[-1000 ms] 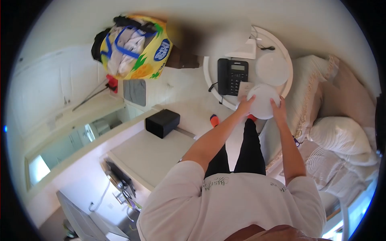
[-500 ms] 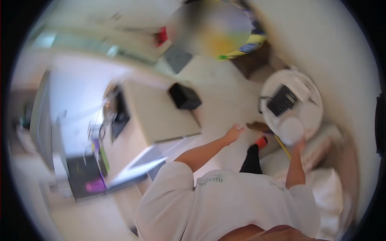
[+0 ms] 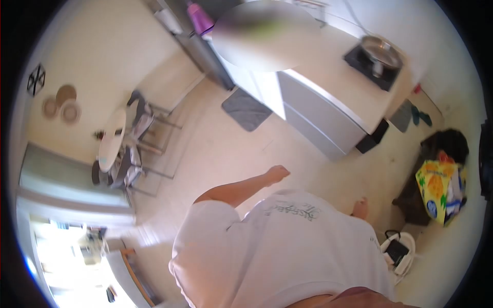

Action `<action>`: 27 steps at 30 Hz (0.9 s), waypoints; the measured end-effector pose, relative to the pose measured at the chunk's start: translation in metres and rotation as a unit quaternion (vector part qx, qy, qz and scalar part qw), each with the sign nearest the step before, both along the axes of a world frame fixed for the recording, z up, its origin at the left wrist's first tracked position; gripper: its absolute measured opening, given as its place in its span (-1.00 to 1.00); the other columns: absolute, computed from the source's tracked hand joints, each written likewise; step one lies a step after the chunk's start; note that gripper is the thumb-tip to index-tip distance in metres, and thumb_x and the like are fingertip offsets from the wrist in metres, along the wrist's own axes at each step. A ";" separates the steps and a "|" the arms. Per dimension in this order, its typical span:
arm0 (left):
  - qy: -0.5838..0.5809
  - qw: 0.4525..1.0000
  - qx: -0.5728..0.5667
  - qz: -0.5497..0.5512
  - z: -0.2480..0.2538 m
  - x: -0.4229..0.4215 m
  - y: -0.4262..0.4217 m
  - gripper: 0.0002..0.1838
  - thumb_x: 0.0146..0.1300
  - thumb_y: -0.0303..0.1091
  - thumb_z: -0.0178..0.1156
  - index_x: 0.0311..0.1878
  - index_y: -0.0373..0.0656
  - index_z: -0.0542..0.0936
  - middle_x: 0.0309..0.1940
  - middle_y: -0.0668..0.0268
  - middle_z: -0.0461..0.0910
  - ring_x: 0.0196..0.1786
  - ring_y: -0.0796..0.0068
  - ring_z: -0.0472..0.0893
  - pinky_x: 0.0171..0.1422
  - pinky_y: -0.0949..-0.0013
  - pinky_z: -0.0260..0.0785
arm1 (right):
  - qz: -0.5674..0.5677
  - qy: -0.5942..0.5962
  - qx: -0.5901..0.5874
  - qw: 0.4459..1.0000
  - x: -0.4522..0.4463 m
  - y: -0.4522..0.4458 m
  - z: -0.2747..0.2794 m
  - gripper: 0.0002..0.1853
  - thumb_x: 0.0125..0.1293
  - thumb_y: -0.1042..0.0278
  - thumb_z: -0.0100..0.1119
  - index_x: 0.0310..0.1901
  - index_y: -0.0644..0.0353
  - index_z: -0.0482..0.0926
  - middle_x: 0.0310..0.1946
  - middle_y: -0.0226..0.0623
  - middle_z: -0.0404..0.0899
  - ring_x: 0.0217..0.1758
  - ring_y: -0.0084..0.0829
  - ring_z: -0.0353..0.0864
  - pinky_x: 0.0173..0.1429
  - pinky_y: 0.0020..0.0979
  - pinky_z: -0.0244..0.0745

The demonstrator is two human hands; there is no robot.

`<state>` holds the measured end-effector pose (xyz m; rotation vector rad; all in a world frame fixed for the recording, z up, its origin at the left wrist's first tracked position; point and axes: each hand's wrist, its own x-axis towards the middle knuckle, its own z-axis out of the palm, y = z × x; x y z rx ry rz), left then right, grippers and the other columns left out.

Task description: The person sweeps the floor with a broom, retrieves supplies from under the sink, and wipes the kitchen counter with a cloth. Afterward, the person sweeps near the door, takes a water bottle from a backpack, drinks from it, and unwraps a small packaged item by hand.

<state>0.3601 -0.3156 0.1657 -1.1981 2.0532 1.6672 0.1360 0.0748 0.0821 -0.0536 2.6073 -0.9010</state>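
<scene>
My left hand (image 3: 278,175) hangs in the air over the pale floor, fingers loosely curled, with nothing visible in it. My right hand (image 3: 361,208) is lower at the right, beside my white shirt (image 3: 303,246). One of its fingers stands apart from the rest, and I see nothing held in it. Neither hand touches a thing. Nearest to my right hand is a round white table (image 3: 408,262) at the lower right, with a black item (image 3: 396,251) on it, partly hidden by my shirt.
Ahead stands a counter (image 3: 328,77) with a pan (image 3: 380,51) on a black cooker (image 3: 372,66). A yellow patterned bag (image 3: 436,190) rests on a dark brown stand (image 3: 411,205) at right. A grey mat (image 3: 246,109), chairs (image 3: 128,164) and a dining table (image 3: 112,138) are leftward.
My view has swung left, bringing the dining table and chairs in. The round white table has shifted down and right. My right hand, earlier at that table's edge, is now away from it.
</scene>
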 end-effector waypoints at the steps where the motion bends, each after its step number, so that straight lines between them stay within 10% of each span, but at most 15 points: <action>1: -0.013 0.999 0.019 0.031 0.011 0.029 -0.019 -0.57 0.17 -0.05 0.18 -0.05 -0.19 0.60 -0.13 0.17 0.61 -0.05 0.24 0.54 -0.01 0.21 0.40 | 0.118 -0.054 0.038 0.991 -0.002 -0.045 0.005 -0.44 0.19 0.26 0.16 0.22 0.27 0.37 0.08 0.04 0.51 0.15 -0.08 0.50 0.20 -0.16 0.39; 4: -0.020 0.990 0.064 0.126 0.057 0.085 -0.072 -0.56 0.19 -0.02 0.17 -0.01 -0.15 0.57 -0.09 0.24 0.58 -0.04 0.33 0.51 -0.04 0.22 0.38 | 0.398 -0.179 0.090 0.895 -0.025 -0.168 -0.013 -0.51 0.23 0.10 0.11 0.14 0.19 0.47 0.03 0.04 0.54 0.11 -0.09 0.53 0.13 -0.12 0.43; 7: 0.026 0.976 0.098 0.194 0.068 0.113 -0.122 -0.50 0.21 0.05 0.14 0.09 -0.09 0.48 0.01 0.29 0.53 0.02 0.35 0.47 0.02 0.17 0.32 | 0.570 -0.033 0.099 0.815 -0.057 -0.289 -0.032 -0.44 0.26 -0.02 0.06 0.16 0.24 0.45 0.06 0.04 0.53 0.14 -0.05 0.51 0.18 -0.11 0.41; 17: 0.093 0.929 0.165 0.318 0.057 0.077 -0.279 -0.57 0.26 -0.04 0.09 0.15 0.04 0.45 0.11 0.33 0.50 0.17 0.36 0.44 0.23 0.09 0.21 | 0.524 0.177 -0.151 0.819 -0.063 -0.719 0.066 -0.38 0.16 0.11 0.25 0.18 0.32 0.40 0.22 0.13 0.36 0.33 0.03 0.28 0.39 -0.15 0.21; 23: 0.023 0.877 0.189 0.441 0.050 0.128 -0.354 -0.59 0.27 -0.02 0.08 0.14 0.08 0.45 0.10 0.36 0.51 0.17 0.39 0.44 0.21 0.14 0.21 | 0.566 0.371 0.015 0.736 -0.076 -0.911 0.083 -0.15 0.11 0.03 0.27 0.35 0.33 0.19 0.43 0.20 -0.07 0.51 0.06 -0.10 0.51 0.01 -0.16; 27: 0.046 0.817 0.201 0.538 0.039 0.185 -0.383 -0.61 0.28 0.00 0.06 0.11 0.10 0.46 0.09 0.37 0.52 0.17 0.40 0.43 0.20 0.16 0.20 | 0.473 0.338 0.086 0.809 -0.076 -0.977 0.086 -0.04 0.05 0.10 0.29 0.39 0.39 0.03 0.36 0.24 0.07 0.45 0.09 0.05 0.45 -0.02 0.05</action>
